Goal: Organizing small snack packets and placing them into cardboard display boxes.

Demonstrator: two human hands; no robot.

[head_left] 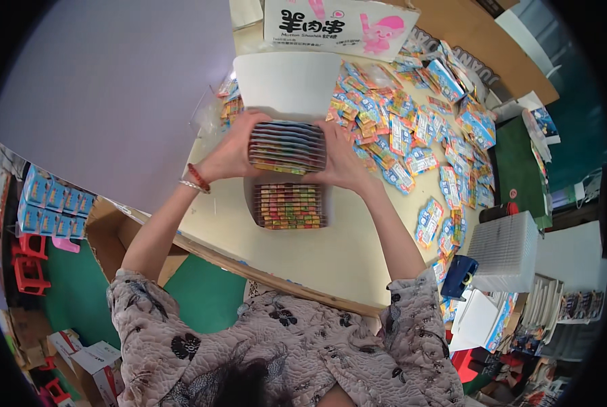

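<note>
Between my two hands is a stack of flat candy packets (288, 146), seen edge-on. My left hand (239, 149) is closed on its left side, and my right hand (344, 157) is closed on its right side. The stack is over the far part of an open white box, whose lid (286, 81) stands up behind it. In the near part of the box lies a row of colourful candy packets (290, 205). My hands and the stack hide the middle of the box.
Many loose blue and orange packets (401, 136) spread across the cream table (215, 234) on the right. At the back stands a printed carton (340, 30). A blue tape dispenser (458, 278) and clear plastic trays (501, 243) are at the right edge. Blue boxes (52, 203) are stacked left.
</note>
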